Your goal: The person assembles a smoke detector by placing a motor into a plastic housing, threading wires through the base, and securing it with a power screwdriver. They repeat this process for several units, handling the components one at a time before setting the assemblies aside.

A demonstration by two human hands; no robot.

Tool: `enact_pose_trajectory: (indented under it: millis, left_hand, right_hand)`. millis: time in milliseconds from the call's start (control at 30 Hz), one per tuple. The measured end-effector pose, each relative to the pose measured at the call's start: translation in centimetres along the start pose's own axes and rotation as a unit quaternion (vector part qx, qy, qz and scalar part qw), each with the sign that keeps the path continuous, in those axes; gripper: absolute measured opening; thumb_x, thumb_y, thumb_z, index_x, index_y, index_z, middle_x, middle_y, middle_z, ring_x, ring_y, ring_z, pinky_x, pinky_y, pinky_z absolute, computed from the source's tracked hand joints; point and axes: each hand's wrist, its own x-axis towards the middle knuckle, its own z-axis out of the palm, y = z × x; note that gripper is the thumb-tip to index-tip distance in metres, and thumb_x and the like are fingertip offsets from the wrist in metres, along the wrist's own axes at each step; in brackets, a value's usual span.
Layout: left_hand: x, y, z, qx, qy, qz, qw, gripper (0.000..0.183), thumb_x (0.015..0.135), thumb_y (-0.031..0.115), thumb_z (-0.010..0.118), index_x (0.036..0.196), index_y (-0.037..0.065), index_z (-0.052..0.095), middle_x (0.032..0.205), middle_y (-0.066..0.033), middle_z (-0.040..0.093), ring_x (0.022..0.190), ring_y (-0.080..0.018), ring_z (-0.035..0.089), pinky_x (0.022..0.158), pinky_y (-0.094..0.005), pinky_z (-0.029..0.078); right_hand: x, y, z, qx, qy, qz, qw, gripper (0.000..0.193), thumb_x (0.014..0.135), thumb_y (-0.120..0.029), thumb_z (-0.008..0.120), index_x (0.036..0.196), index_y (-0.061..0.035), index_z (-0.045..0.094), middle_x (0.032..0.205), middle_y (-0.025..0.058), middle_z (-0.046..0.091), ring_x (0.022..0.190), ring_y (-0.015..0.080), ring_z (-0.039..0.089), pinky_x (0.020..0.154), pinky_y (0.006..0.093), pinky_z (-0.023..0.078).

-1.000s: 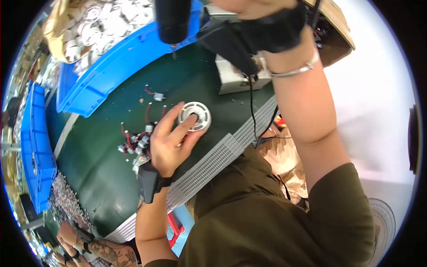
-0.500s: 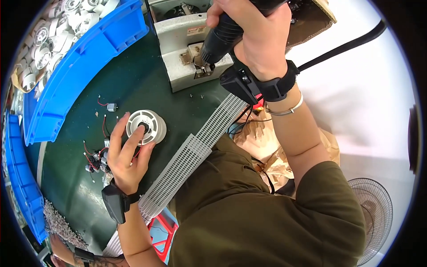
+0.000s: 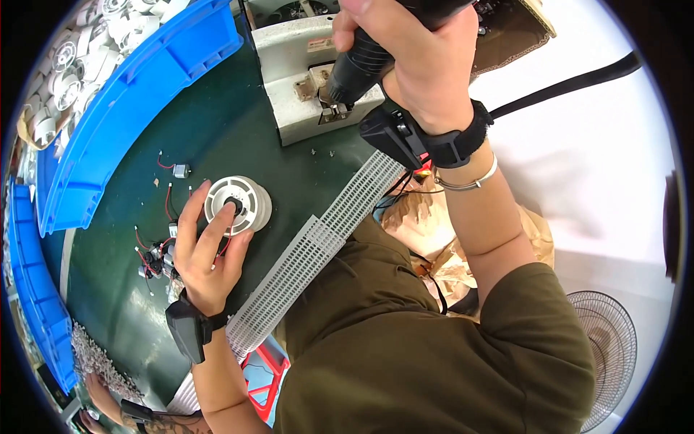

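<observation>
My left hand (image 3: 206, 264) is closed around a white round plastic part (image 3: 257, 206), shaped like a spoked wheel, resting on the green table. One finger presses near its dark centre, and a red wire shows beside the fingers. In my right hand (image 3: 430, 72) is a black electric screwdriver (image 3: 356, 71), tilted downward. Its nose meets the small metal outlet at the front of a grey-white screw feeder (image 3: 290, 54); the bit's tip is hard to make out. Two tiny screws (image 3: 322, 152) lie in front of the feeder.
Small motors with wires (image 3: 181, 171) lie left of my left hand, some heaped. A blue bin (image 3: 137, 108) of white parts stands far left, another blue bin (image 3: 36, 289) nearer. White perforated strip (image 3: 289, 275) lines the table edge. A co-worker's hand (image 3: 101, 394) is by a pile of small parts (image 3: 97, 358).
The co-worker's hand at the lower left has moved up toward the pile of small parts. Both my hands keep their grips, and the view has shifted slightly.
</observation>
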Motion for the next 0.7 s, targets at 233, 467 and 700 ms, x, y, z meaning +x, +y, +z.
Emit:
enact_pose_trajectory:
  millis: [233,467,700]
  left_hand:
    - [0.2,0.0,-0.3,0.025,0.002,0.007,1.000,0.039,0.064,0.010,0.082,0.099,0.005,0.066,0.121,-0.0212,0.056,0.100,-0.0367,0.061,0.080,-0.0389,0.053]
    - [0.3,0.7,0.7,0.039,0.042,-0.005,0.998,0.037,0.062,0.010,0.083,0.095,0.006,0.066,0.113,-0.0201,0.059,0.093,-0.0341,0.063,0.078,-0.0396,0.053]
    - [0.4,0.8,0.6,0.040,0.056,0.007,0.998,0.033,0.063,0.012,0.081,0.092,0.006,0.067,0.111,-0.0168,0.060,0.085,-0.0291,0.063,0.072,-0.0373,0.052]
  right_hand:
    - [-1.4,-2.3,1.7,0.076,0.048,0.138,0.986,0.038,0.075,0.007,0.061,0.110,0.0049,0.047,0.067,0.0091,0.058,0.054,0.0179,0.057,0.052,0.0282,0.047]
    - [-0.5,-3.4,7.2,0.372,-0.053,0.220,0.900,0.034,0.083,-0.007,0.063,0.110,0.0091,0.050,0.070,0.0115,0.060,0.056,0.0203,0.058,0.053,0.0279,0.047]
    - [-0.5,-2.9,9.5,0.145,-0.113,0.137,0.973,0.010,0.077,0.000,0.068,0.084,0.0000,0.061,0.066,0.0024,0.060,0.053,0.0083,0.056,0.049,0.0213,0.044]
